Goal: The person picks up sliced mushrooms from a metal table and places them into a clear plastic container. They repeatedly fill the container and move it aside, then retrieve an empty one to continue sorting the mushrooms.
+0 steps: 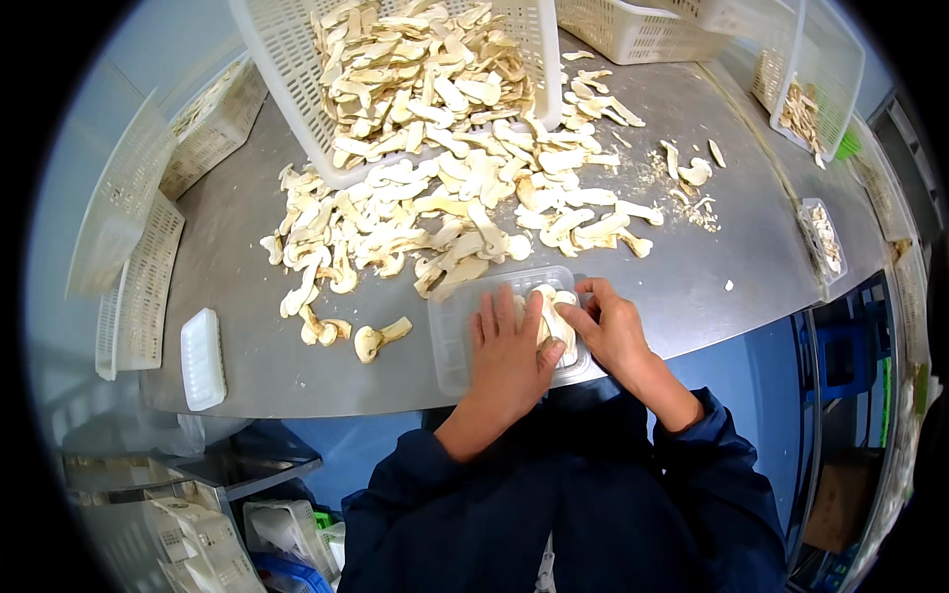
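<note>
A clear plastic tray with an attached lid (452, 363) lies at the front edge of the metal table. Mushroom slices (552, 319) fill its right part. My left hand (511, 348) rests flat, fingers spread, across the tray, with its thumb and index finger touching the slices. My right hand (612, 326) is at the tray's right rim, thumb and bent fingers against the slices; whether it pinches one is unclear. Beyond the tray spreads a heap of dried-looking mushroom slices (385, 200), spilling from a tipped white plastic basket (289, 96) that holds more.
A white ribbed tray (202, 359) lies at the left table edge. White perforated baskets (141, 289) stand at left and back (645, 37). At right are a tilted bin with slices (830, 81) and a small filled tray (824, 241). Crumbs (700, 215) lie right of the heap.
</note>
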A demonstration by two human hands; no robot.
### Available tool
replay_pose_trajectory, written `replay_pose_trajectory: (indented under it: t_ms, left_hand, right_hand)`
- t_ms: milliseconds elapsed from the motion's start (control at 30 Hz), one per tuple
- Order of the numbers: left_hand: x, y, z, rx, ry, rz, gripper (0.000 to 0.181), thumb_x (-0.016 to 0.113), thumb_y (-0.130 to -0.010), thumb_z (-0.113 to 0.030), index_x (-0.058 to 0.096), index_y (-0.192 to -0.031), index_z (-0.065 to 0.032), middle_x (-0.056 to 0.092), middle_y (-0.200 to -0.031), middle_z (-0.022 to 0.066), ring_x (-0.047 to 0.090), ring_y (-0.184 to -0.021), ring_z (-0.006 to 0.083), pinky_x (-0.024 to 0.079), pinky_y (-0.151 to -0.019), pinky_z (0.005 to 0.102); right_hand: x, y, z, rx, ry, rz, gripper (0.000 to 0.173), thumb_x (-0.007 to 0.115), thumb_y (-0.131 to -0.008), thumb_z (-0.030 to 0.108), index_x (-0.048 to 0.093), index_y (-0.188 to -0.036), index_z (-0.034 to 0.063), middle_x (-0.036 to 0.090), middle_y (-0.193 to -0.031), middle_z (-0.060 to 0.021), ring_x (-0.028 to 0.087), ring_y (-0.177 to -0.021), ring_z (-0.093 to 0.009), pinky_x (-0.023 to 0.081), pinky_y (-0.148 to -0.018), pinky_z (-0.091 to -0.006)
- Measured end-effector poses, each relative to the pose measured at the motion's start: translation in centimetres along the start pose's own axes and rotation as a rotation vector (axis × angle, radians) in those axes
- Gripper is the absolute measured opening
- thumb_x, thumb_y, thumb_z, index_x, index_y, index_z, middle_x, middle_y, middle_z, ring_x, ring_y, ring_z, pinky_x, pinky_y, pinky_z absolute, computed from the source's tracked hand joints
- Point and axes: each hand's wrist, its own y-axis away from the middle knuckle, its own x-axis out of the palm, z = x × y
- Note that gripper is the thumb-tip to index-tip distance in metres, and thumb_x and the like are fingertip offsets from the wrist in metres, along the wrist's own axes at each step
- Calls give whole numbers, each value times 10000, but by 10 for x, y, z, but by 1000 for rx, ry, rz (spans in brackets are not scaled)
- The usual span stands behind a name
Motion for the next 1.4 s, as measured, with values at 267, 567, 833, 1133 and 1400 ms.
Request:
replay_pose_trajectory:
  t_ms: [267,567,833,1133,1400]
  left_hand:
    - [-42,21,54,-194,48,-505,499,590,-774,-217,439,-1195,3,444,-1191,203,439,-1076,338,368,-889,407]
    - [-26,42,64,-460,769,-188,468,581,-791,-112,419,-1209,21,571,-786,103,538,-604,132,455,-535,264]
    - [-47,-20,56,-261,553,-435,384,598,-775,-107,496,-1126,11,585,-825,106,554,-610,147,460,-567,259]
    - [-41,-96,85,-372,1160,-629,208,557,-800,-73,575,-983,23,584,-733,49,523,-573,88,429,-530,200]
    - [-85,-86,149,-687,1539,-1107,121,533,-820,-98,569,-909,-25,526,-664,9,466,-531,79,369,-466,202]
  right_hand:
    - [-46,-35,0,-11,-40,-138,167,603,-770,138,595,-858,-3,594,-656,-158,580,-577,-239,443,-543,-335]
    - [-81,-91,-74,59,366,-370,183,575,-744,150,631,-859,18,611,-718,-177,602,-669,-316,475,-631,-367]
    - [-48,-152,-48,-135,548,-73,328,638,-713,230,611,-974,33,563,-974,-200,537,-890,-359,434,-812,-385]
    - [-56,-165,-29,-118,566,-57,243,654,-675,159,630,-869,14,611,-803,-172,568,-851,-312,448,-767,-380]
    - [57,-185,71,-746,400,165,264,586,-663,19,620,-923,51,547,-1047,-161,497,-1023,-326,432,-850,-356]
